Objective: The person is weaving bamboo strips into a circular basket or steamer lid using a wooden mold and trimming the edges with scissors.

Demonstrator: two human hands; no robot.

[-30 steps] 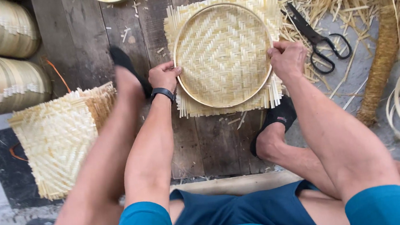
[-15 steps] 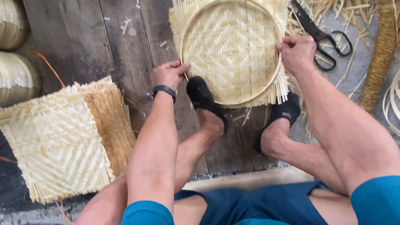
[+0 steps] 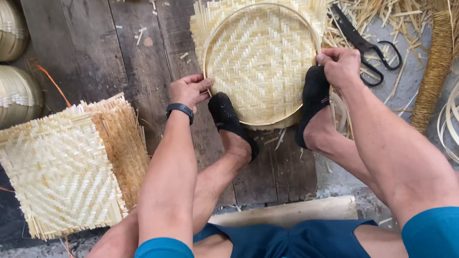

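On dark wooden planks (image 3: 96, 57), the round woven tray (image 3: 260, 65) lies between both hands: left hand (image 3: 190, 91) and right hand (image 3: 339, 65) fingers closed on opposite rim edges, equally near.

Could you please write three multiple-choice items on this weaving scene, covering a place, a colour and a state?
1. Where do the scissors lie?
A. right of the woven mat
B. on the stacked mats
C. under the left foot

2. What colour is the wristband on the left hand?
A. white
B. black
C. red

3. How is the woven mat held?
A. lifted off the boards
B. rolled up
C. pressed down by both feet inside a round hoop

Answers: 1 A, they rest among bamboo scraps beside the right hand. 2 B, a dark band. 3 C, both feet press its near edge.
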